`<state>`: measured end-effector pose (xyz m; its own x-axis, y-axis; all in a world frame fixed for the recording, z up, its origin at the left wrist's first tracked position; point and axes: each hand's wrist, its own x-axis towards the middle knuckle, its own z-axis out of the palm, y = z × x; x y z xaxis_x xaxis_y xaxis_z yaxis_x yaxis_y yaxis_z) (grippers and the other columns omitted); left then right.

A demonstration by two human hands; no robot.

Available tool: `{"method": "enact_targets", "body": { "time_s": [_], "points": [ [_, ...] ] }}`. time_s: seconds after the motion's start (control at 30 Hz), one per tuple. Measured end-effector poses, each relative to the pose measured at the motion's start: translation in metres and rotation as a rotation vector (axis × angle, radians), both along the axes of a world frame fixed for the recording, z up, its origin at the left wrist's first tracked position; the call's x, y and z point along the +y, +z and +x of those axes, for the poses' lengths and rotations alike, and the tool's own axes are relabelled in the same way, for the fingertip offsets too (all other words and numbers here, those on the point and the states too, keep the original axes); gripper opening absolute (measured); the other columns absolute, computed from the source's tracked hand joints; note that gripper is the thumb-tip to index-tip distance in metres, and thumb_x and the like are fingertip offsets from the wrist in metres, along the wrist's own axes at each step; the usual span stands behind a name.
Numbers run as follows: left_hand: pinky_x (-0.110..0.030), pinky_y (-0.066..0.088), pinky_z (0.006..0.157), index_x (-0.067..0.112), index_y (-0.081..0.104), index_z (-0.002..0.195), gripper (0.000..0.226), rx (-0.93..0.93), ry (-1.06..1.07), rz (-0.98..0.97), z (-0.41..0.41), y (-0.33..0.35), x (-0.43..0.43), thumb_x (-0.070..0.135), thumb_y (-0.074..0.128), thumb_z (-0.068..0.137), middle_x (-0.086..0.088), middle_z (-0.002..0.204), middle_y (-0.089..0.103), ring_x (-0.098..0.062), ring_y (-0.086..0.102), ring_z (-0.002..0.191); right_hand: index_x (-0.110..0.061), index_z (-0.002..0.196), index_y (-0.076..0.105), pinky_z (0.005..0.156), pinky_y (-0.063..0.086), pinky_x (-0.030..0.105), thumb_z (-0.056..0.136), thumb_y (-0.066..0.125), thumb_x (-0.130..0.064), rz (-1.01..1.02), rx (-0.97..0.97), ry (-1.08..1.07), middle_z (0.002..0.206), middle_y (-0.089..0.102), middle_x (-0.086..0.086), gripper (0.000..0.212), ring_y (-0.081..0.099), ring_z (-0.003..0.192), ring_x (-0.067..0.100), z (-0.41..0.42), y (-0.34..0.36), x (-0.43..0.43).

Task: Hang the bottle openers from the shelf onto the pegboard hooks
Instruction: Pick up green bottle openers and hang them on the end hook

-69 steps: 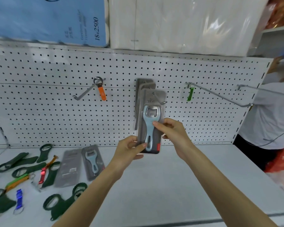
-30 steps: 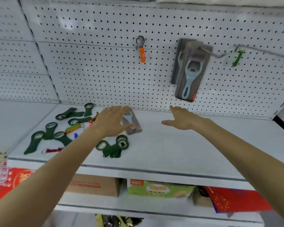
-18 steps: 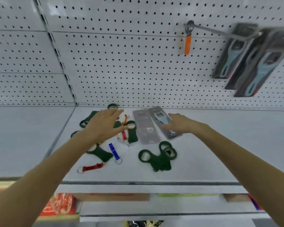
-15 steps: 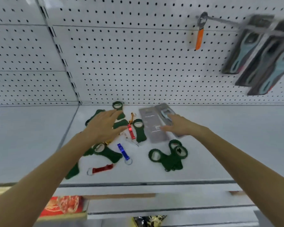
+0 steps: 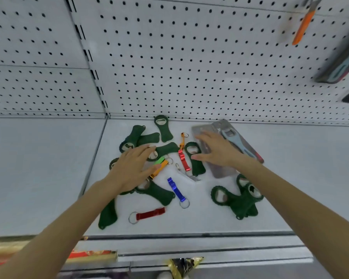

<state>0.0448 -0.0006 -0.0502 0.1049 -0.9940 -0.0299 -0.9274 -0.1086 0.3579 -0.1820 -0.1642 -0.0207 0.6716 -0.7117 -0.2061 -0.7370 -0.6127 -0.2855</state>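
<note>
Fingers apart and empty, the right hand (image 5: 216,151) hovers over the carded blue opener (image 5: 239,142) near the shelf's (image 5: 300,178) back edge, likely best pinched by its card, while the left hand (image 5: 129,171) is likewise splayed.

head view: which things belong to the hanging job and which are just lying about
For the job: dark green flat bottle openers; blue metal keyring opener; red metal keyring opener; blue-grey opener on grey card; white pegboard.
Lying about: red-and-gold box; gold foil packet.

Dark green flat openers (image 5: 163,128) — ten or eleven, several overlapping. Keyring openers (image 5: 175,189) — two red, two orange, one blue, one bright green. Carded openers (image 5: 237,142) lying flat: two. Hanging orange opener (image 5: 302,27): one.
</note>
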Motion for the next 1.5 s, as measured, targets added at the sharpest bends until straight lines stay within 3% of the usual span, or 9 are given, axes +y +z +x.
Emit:
{"method": "enact_targets", "body": {
  "time_s": [0.27, 0.47, 0.93, 1.03, 1.1, 1.2, 1.27, 1.4, 1.5],
  "points": [
    [-0.043, 0.037, 0.106, 0.021, 0.051, 0.136, 0.053, 0.215, 0.144, -0.137, 0.009, 0.006, -0.02, 0.048, 0.053, 0.09, 0.001, 0.127, 0.062, -0.018, 0.051, 0.121, -0.034, 0.143, 0.036, 0.117, 0.012, 0.053, 0.078, 0.061, -0.063, -0.01, 0.018, 0.053, 0.159, 0.014, 0.004, 0.075, 0.01, 0.145, 0.03, 0.007, -0.02, -0.013],
    [-0.047, 0.038, 0.103, 0.023, 0.062, 0.123, 0.039, 0.242, 0.183, -0.145, 0.021, 0.004, -0.029, 0.043, 0.059, 0.089, 0.006, 0.114, 0.068, -0.015, 0.054, 0.113, -0.034, 0.143, 0.034, 0.116, 0.002, 0.051, 0.078, 0.062, -0.062, -0.035, -0.015, 0.081, 0.16, 0.011, 0.005, 0.076, 0.005, 0.147, 0.028, 0.004, -0.027, -0.016],
    [-0.046, 0.031, 0.106, 0.028, 0.07, 0.109, 0.021, 0.279, 0.252, -0.062, 0.026, 0.006, -0.04, 0.033, 0.062, 0.09, 0.008, 0.108, 0.07, -0.014, 0.054, 0.113, -0.023, 0.118, 0.053, 0.113, 0.012, 0.041, 0.068, 0.082, -0.04, 0.049, -0.296, 0.033, 0.152, 0.031, 0.005, 0.061, 0.02, 0.143, 0.025, -0.001, -0.016, -0.014],
    [-0.043, 0.03, 0.104, 0.029, 0.07, 0.109, 0.021, 0.247, 0.25, -0.072, 0.024, 0.006, -0.041, 0.035, 0.059, 0.091, 0.009, 0.11, 0.069, -0.014, 0.054, 0.113, -0.018, 0.106, 0.056, 0.104, 0.019, 0.03, 0.064, 0.086, -0.031, 0.058, -0.42, 0.04, 0.131, 0.051, 0.004, 0.054, 0.038, 0.131, 0.025, -0.001, -0.01, -0.01],
    [-0.043, 0.031, 0.104, 0.03, 0.07, 0.108, 0.021, 0.23, 0.245, -0.079, 0.023, 0.007, -0.04, 0.037, 0.058, 0.092, 0.009, 0.112, 0.069, -0.014, 0.054, 0.114, -0.021, 0.099, 0.053, 0.098, 0.035, 0.029, 0.064, 0.086, -0.026, 0.13, -0.501, 0.017, 0.111, 0.058, -0.005, 0.048, 0.051, 0.113, 0.019, -0.001, -0.004, -0.008],
    [-0.046, 0.036, 0.103, 0.03, 0.071, 0.106, 0.021, 0.255, 0.226, -0.114, 0.02, 0.01, -0.04, 0.039, 0.058, 0.091, 0.011, 0.11, 0.069, -0.012, 0.057, 0.109, -0.024, 0.091, 0.052, 0.075, 0.048, 0.011, 0.071, 0.082, -0.017, 0.329, -0.574, -0.025, 0.087, 0.069, -0.01, 0.037, 0.066, 0.086, 0.006, 0.001, 0.005, -0.005],
    [-0.038, 0.042, 0.1, 0.027, 0.072, 0.106, 0.022, 0.332, 0.193, -0.156, 0.016, 0.014, -0.04, 0.037, 0.06, 0.09, 0.012, 0.106, 0.069, -0.003, 0.059, 0.1, -0.024, 0.085, 0.054, 0.064, 0.05, 0.01, 0.077, 0.077, -0.01, 0.421, -0.592, -0.045, 0.074, 0.074, -0.006, 0.028, 0.07, 0.074, 0.004, 0.003, 0.01, -0.004],
    [0.002, 0.04, 0.073, 0.022, 0.071, 0.109, 0.027, 0.452, 0.109, -0.226, 0.001, 0.024, -0.038, 0.037, 0.064, 0.087, 0.018, 0.097, 0.065, 0.023, 0.054, 0.085, -0.02, 0.079, 0.06, 0.058, 0.053, 0.018, 0.078, 0.076, -0.006, 0.475, -0.657, -0.115, 0.073, 0.075, -0.002, 0.021, 0.071, 0.07, 0.009, 0.007, 0.02, -0.005],
    [-0.001, 0.038, 0.072, 0.026, 0.07, 0.108, 0.031, 0.501, 0.105, -0.232, -0.007, 0.028, -0.036, 0.043, 0.063, 0.084, 0.024, 0.097, 0.06, 0.025, 0.05, 0.088, -0.017, 0.08, 0.06, 0.049, 0.051, 0.018, 0.079, 0.075, -0.005, 0.514, -0.699, -0.136, 0.071, 0.074, -0.002, 0.019, 0.069, 0.063, 0.007, 0.012, 0.03, -0.006]
  ]
}}
